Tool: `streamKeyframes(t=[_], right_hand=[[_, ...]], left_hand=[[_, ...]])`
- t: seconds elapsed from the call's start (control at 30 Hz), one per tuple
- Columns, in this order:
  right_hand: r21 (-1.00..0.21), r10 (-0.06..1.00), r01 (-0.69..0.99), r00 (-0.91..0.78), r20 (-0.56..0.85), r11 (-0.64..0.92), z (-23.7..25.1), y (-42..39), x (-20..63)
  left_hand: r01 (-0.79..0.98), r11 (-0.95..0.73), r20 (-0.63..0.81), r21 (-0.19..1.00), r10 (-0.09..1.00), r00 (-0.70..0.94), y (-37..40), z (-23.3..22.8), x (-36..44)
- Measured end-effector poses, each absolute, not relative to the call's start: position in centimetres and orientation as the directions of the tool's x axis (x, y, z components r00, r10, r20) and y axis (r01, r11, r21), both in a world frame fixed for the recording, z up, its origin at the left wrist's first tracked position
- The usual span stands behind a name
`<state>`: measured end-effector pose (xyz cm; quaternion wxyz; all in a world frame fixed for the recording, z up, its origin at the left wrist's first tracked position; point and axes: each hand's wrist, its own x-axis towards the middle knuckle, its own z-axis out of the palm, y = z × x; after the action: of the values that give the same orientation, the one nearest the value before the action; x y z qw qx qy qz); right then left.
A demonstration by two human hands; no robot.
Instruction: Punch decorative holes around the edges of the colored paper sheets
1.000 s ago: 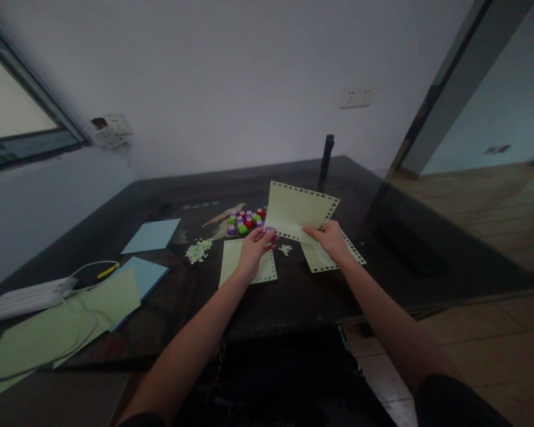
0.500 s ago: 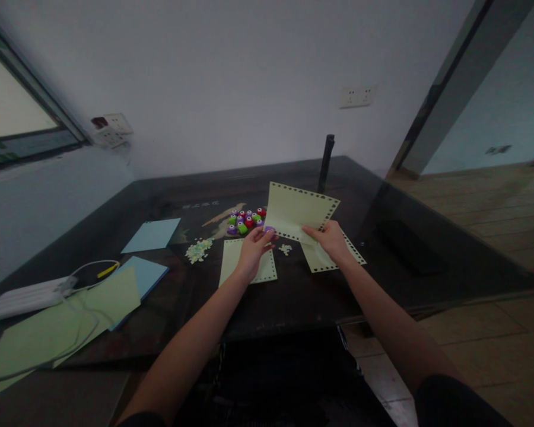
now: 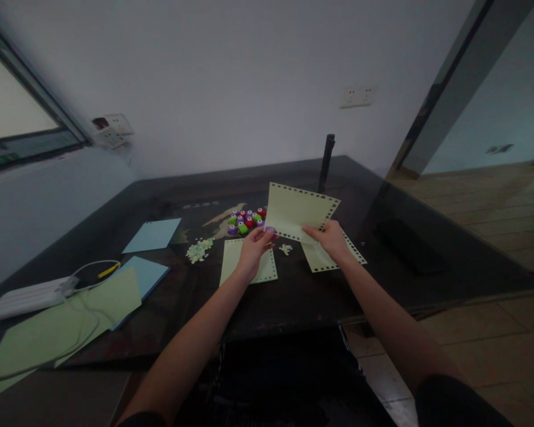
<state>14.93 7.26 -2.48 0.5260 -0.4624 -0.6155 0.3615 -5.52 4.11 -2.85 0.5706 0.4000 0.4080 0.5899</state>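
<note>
My right hand (image 3: 333, 242) pinches a pale green sheet of paper (image 3: 296, 209) by its lower right part, thumb on top. Small punched holes run along the sheet's top, right and bottom edges. In my left hand (image 3: 251, 252) is a small purple craft punch (image 3: 270, 229), closed in the fingers at the sheet's lower left corner. Beneath the hands lie two more punched sheets, one on the left (image 3: 231, 261) and one on the right (image 3: 318, 258). A small heap of paper cutouts (image 3: 285, 249) sits between them.
Several red, green and purple punches (image 3: 244, 220) stand behind my left hand, beside a larger pile of cutouts (image 3: 199, 250). Blue sheets (image 3: 153, 235), green sheets (image 3: 66, 314) and a white power strip (image 3: 26, 296) lie at left. A black upright post (image 3: 326, 163) stands at the back.
</note>
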Motion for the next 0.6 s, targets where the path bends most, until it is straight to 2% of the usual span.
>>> streamKeyframes(t=[0.6], right_hand=[[-0.935,0.947,0.158,-0.012,0.321,0.319,-3.30,7.88,15.06]], left_hand=[[-0.347,0.003,-0.017,0.938,0.999,-0.037,4.17,-2.74,-5.43]])
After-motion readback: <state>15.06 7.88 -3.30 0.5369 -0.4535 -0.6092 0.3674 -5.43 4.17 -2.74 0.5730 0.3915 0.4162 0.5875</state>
